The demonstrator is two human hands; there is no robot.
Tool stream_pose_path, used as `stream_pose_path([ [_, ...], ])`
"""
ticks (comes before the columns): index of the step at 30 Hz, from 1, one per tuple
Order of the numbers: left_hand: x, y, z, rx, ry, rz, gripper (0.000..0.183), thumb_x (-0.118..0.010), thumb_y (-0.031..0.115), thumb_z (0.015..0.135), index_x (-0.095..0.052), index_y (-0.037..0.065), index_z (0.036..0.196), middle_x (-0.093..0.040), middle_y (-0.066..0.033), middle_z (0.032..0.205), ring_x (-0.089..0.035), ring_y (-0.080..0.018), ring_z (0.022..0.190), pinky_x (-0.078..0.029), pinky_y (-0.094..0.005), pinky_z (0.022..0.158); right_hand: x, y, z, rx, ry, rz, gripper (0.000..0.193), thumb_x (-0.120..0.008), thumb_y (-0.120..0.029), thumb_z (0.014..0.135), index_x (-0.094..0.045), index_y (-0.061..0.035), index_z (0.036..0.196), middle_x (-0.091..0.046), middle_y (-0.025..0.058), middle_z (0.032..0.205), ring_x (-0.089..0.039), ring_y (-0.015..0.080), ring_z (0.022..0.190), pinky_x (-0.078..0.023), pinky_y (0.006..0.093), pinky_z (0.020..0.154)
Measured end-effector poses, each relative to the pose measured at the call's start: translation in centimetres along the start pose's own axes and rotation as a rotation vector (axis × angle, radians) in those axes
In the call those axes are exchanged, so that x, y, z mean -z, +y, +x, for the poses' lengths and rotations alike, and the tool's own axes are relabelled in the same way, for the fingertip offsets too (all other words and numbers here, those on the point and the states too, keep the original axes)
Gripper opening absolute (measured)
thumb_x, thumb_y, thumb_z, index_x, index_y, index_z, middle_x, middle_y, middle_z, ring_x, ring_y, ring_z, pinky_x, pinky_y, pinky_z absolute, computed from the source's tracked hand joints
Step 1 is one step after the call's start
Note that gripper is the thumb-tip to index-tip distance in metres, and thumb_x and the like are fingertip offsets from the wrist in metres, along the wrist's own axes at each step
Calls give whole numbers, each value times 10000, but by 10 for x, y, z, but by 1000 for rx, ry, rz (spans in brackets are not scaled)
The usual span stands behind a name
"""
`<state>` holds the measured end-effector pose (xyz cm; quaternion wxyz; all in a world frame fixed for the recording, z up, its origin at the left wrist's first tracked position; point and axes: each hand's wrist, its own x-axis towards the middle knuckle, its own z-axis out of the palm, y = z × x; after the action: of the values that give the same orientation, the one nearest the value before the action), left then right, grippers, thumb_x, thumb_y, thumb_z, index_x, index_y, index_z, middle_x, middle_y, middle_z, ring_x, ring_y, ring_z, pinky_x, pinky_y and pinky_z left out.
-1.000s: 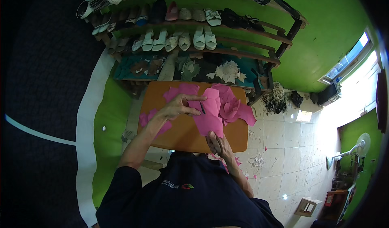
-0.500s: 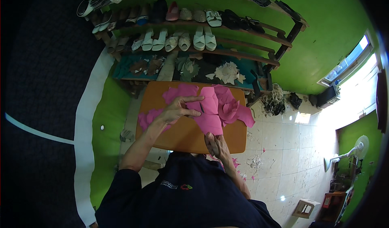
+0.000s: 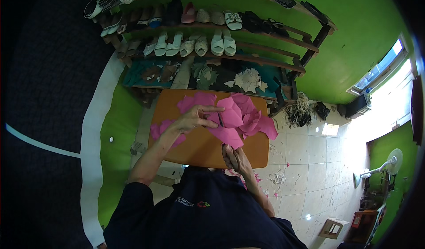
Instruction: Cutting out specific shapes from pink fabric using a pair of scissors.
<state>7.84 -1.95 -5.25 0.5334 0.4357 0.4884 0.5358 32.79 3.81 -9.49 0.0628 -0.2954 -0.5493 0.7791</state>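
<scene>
My left hand [image 3: 195,118] pinches the edge of a pink sheet piece [image 3: 231,114] between thumb and fingers, above the orange-brown table [image 3: 195,153]. The sheet is bent, with one part raised and another hanging toward me. My right hand [image 3: 233,157], near the table's front edge, is closed round the handles of a pair of scissors [image 3: 221,119]. A dark blade shows at the slit in the sheet; the rest of the scissors is mostly hidden. More pink pieces lie around: a pile [image 3: 251,119] on the right and smaller ones [image 3: 164,130] on the left.
Beyond the table stands a wooden rack [image 3: 265,58] with rows of shoes and sandals [image 3: 223,42]. Its low shelf holds beige scraps [image 3: 248,79] and green scraps [image 3: 205,75]. Pink and pale offcuts [image 3: 279,177] litter the tiled floor. A white fan [image 3: 390,160] is at the right.
The pink sheet has tilted and folded over between my hands, its upper part shifting slightly right. My right hand has moved slightly left, and my left hand stays nearly in place.
</scene>
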Motion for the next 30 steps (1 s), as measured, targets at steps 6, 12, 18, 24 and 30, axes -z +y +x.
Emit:
stream_pose_path([
  [6, -8, 1, -1, 19, 50, 13, 605, -729, -64, 809, -583, 108, 1371, -542, -53, 1409, -638, -98, 989, -546, -238, 845, -2, -3, 0, -18, 65, 46, 310, -631, -387, 950, -510, -123, 841, -415, -46, 557, -400, 73, 414, -301, 257, 375],
  [12, -16, 0, -3, 15, 126, -31, 595, -747, -44, 801, -601, 121, 1353, -588, -53, 1366, -651, -93, 915, -534, -239, 773, 11, 24, 13, 7, 122, 11, 222, -640, -300, 948, -526, -118, 894, -446, -41, 561, -451, 85, 422, -311, 258, 376],
  [18, -21, -1, -9, 29, 190, -28, 594, -751, -7, 807, -589, 113, 1365, -588, -45, 1376, -644, -101, 1003, -542, -259, 822, 6, 14, 11, 15, 156, -46, 299, -684, -340, 920, -545, -93, 826, -490, -28, 578, -481, 93, 443, -332, 267, 388],
  [24, -9, -9, -4, 4, 203, -62, 529, -766, 17, 811, -636, 108, 1315, -700, 28, 916, -538, -14, 690, -430, -200, 643, 6, -1, -1, -54, 110, -98, 439, -701, -444, 896, -528, -78, 727, -494, -23, 576, -460, 84, 443, -336, 262, 394],
  [30, -4, 0, -1, 4, 105, 7, 509, -759, 3, 807, -656, 114, 1293, -630, 58, 752, -528, -13, 676, -429, -198, 667, 6, -3, -1, -47, 30, -36, 473, -672, -504, 904, -513, -89, 741, -453, -45, 574, -423, 71, 434, -329, 252, 395],
])
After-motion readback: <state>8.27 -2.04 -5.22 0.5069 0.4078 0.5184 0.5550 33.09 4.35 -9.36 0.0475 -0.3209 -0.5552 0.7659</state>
